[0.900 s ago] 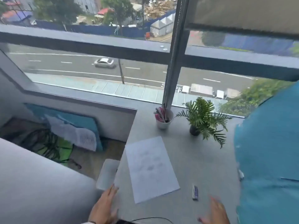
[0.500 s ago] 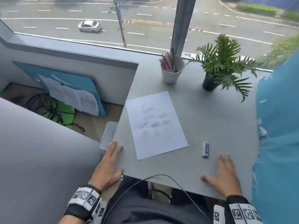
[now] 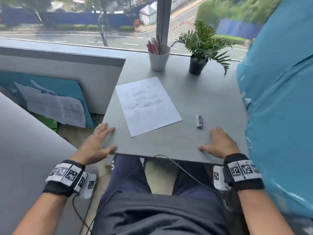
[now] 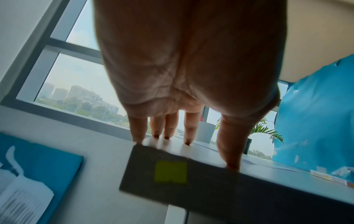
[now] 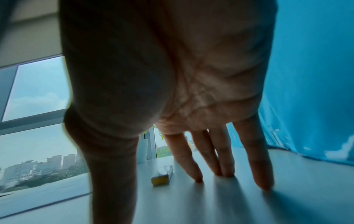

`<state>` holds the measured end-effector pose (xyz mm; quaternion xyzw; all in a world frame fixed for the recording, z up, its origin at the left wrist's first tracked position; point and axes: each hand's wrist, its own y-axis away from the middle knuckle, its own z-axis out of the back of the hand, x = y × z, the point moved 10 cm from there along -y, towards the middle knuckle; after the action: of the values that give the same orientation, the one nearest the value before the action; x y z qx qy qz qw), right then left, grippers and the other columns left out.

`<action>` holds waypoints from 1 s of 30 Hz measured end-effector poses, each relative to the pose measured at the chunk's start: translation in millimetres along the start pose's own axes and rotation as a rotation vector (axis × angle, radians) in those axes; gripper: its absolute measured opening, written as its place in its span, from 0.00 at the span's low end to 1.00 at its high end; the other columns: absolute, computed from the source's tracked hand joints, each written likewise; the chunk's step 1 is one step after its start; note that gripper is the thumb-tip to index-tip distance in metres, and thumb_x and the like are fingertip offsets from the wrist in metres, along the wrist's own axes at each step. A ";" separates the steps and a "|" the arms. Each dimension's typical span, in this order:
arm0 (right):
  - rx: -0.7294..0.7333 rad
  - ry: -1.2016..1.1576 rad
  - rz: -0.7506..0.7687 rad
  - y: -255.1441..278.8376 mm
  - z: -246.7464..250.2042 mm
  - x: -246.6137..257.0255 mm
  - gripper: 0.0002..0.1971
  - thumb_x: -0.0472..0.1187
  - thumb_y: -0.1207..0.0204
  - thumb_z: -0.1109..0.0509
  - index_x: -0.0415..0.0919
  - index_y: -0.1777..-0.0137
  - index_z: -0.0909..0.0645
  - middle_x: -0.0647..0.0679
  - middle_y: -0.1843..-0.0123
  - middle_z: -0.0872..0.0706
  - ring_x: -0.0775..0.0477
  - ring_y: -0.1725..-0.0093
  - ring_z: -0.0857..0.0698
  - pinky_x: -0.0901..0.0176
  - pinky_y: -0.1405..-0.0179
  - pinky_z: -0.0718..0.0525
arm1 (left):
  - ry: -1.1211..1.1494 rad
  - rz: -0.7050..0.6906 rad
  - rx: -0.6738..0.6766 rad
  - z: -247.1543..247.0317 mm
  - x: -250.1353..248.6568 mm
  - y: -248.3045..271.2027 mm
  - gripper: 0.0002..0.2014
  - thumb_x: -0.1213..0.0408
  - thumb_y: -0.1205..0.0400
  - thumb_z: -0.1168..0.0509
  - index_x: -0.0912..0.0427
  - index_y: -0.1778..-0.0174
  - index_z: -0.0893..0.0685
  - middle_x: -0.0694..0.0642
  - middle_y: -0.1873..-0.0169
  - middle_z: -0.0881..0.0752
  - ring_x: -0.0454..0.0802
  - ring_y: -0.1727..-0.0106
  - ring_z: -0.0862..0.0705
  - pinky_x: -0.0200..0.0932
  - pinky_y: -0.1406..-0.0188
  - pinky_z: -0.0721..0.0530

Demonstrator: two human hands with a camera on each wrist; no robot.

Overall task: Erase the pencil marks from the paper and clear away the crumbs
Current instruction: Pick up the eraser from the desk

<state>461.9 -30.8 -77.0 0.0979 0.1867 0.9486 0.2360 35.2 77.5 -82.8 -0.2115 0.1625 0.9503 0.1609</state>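
A white sheet of paper [image 3: 147,104] with faint grey pencil smudges lies on the grey table [image 3: 210,99], turned a little to the left. A small eraser [image 3: 199,120] in a blue and white sleeve lies to the right of the sheet; in the right wrist view the eraser [image 5: 162,175] sits just past my fingertips. My left hand [image 3: 100,141] rests flat on the table's near left corner, fingers spread. My right hand [image 3: 218,142] lies flat near the front edge, just short of the eraser. Neither hand holds anything.
A white cup [image 3: 158,58] of pens and a small potted plant [image 3: 201,48] stand at the back by the window. A blue sheet [image 3: 279,99] hangs along the table's right side. A blue board with papers [image 3: 55,106] leans against the wall on the floor at left.
The camera has tilted down and closer, so my wrists and lap now show. Both hands stay flat on the table's near edge. Paper and eraser have not moved.
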 end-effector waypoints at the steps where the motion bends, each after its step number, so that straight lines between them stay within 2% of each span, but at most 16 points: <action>1: 0.011 0.013 0.003 -3.1 1.9 1.1 0.41 0.67 0.37 0.23 0.40 0.31 0.26 0.40 0.27 0.25 0.39 0.28 0.25 0.46 0.34 0.23 | -0.042 0.003 0.029 2.4 -1.3 -1.6 0.40 0.50 0.22 0.26 0.48 0.15 0.37 0.53 0.13 0.46 0.51 0.13 0.47 0.49 0.15 0.47; 3: -0.016 -0.012 -0.014 -12.3 14.1 3.5 0.39 0.70 0.38 0.25 0.40 0.37 0.21 0.40 0.33 0.19 0.37 0.34 0.19 0.48 0.39 0.19 | -0.136 0.028 0.086 7.1 -3.6 -4.2 0.41 0.47 0.22 0.27 0.48 0.15 0.36 0.55 0.13 0.44 0.57 0.15 0.39 0.53 0.16 0.42; 5: -0.121 -0.114 -0.058 -20.6 37.1 7.3 0.34 0.68 0.35 0.25 0.38 0.42 0.18 0.38 0.39 0.14 0.36 0.40 0.16 0.50 0.45 0.18 | -0.224 0.046 0.111 12.2 -7.9 -7.7 0.39 0.44 0.22 0.28 0.47 0.15 0.35 0.56 0.14 0.40 0.61 0.19 0.32 0.55 0.18 0.36; 8: -0.222 -0.195 -0.103 -30.4 58.5 19.4 0.30 0.63 0.33 0.23 0.37 0.45 0.17 0.36 0.42 0.13 0.35 0.42 0.15 0.52 0.48 0.19 | -0.318 0.035 0.126 14.6 -16.6 -10.8 0.37 0.41 0.20 0.32 0.48 0.17 0.33 0.56 0.18 0.33 0.61 0.24 0.26 0.55 0.24 0.30; 10: -0.236 -0.190 -0.102 -36.7 59.6 28.7 0.26 0.59 0.35 0.21 0.39 0.47 0.16 0.37 0.44 0.13 0.36 0.44 0.14 0.53 0.49 0.18 | -0.336 0.030 0.132 14.4 -17.8 -9.9 0.36 0.41 0.20 0.32 0.48 0.17 0.33 0.57 0.19 0.31 0.61 0.25 0.26 0.53 0.26 0.30; 14: -0.217 -0.235 -0.019 -44.3 56.2 45.9 0.09 0.42 0.36 0.21 0.45 0.55 0.13 0.41 0.49 0.11 0.38 0.48 0.12 0.57 0.48 0.16 | -0.331 0.004 0.129 13.4 -17.1 -6.1 0.37 0.42 0.20 0.31 0.49 0.16 0.33 0.59 0.20 0.31 0.62 0.26 0.26 0.51 0.28 0.30; 17: -0.224 -0.312 0.098 -44.8 60.8 58.2 0.07 0.37 0.38 0.20 0.46 0.62 0.15 0.46 0.58 0.09 0.45 0.56 0.12 0.60 0.53 0.15 | -0.346 0.002 0.176 16.3 -20.3 -5.8 0.37 0.42 0.19 0.32 0.49 0.16 0.35 0.59 0.18 0.33 0.62 0.22 0.29 0.51 0.24 0.33; 20: -0.222 -0.509 0.186 -42.1 67.9 66.3 0.06 0.34 0.36 0.20 0.43 0.61 0.13 0.43 0.62 0.09 0.45 0.63 0.11 0.55 0.57 0.10 | -0.289 0.035 0.264 29.3 -20.7 -11.9 0.34 0.41 0.20 0.31 0.47 0.18 0.29 0.56 0.20 0.28 0.58 0.22 0.27 0.52 0.22 0.32; 22: -0.141 -0.700 0.214 -39.9 67.7 72.1 0.06 0.28 0.31 0.23 0.35 0.56 0.13 0.36 0.58 0.09 0.42 0.65 0.11 0.52 0.62 0.09 | -0.246 0.044 0.316 41.8 -22.4 -18.9 0.32 0.40 0.21 0.31 0.48 0.22 0.24 0.54 0.26 0.20 0.53 0.31 0.20 0.49 0.27 0.27; 24: -0.096 -0.771 0.260 -36.5 70.1 80.6 0.05 0.26 0.26 0.26 0.30 0.51 0.14 0.32 0.57 0.11 0.42 0.66 0.11 0.56 0.68 0.10 | -0.205 0.026 0.300 55.9 -32.3 -30.2 0.31 0.42 0.21 0.30 0.50 0.24 0.22 0.53 0.32 0.15 0.50 0.39 0.17 0.47 0.32 0.22; 27: -0.123 -0.748 0.316 -37.4 77.0 91.9 0.07 0.27 0.25 0.27 0.30 0.48 0.13 0.36 0.60 0.12 0.46 0.67 0.16 0.64 0.71 0.16 | -0.131 -0.066 0.203 69.8 -65.8 -52.0 0.26 0.46 0.20 0.28 0.52 0.27 0.19 0.54 0.36 0.13 0.50 0.41 0.14 0.50 0.37 0.18; 29: -0.152 -0.750 0.318 -42.7 77.8 96.2 0.08 0.28 0.28 0.24 0.33 0.49 0.12 0.40 0.62 0.12 0.47 0.67 0.18 0.62 0.70 0.16 | -0.101 -0.142 0.189 67.6 -93.4 -64.9 0.24 0.47 0.20 0.29 0.52 0.30 0.18 0.53 0.37 0.13 0.49 0.42 0.14 0.50 0.40 0.16; 30: -0.171 -0.755 0.308 -46.5 77.6 96.9 0.08 0.30 0.30 0.22 0.36 0.51 0.11 0.41 0.62 0.10 0.46 0.68 0.17 0.58 0.67 0.14 | -0.102 -0.181 0.192 63.9 -107.1 -71.2 0.23 0.47 0.20 0.28 0.52 0.31 0.17 0.52 0.37 0.13 0.48 0.43 0.14 0.50 0.39 0.16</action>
<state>418.0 78.2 -15.5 0.4457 -0.0093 0.8823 0.1508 131.5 139.9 3.5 -0.1605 0.2245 0.9214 0.2735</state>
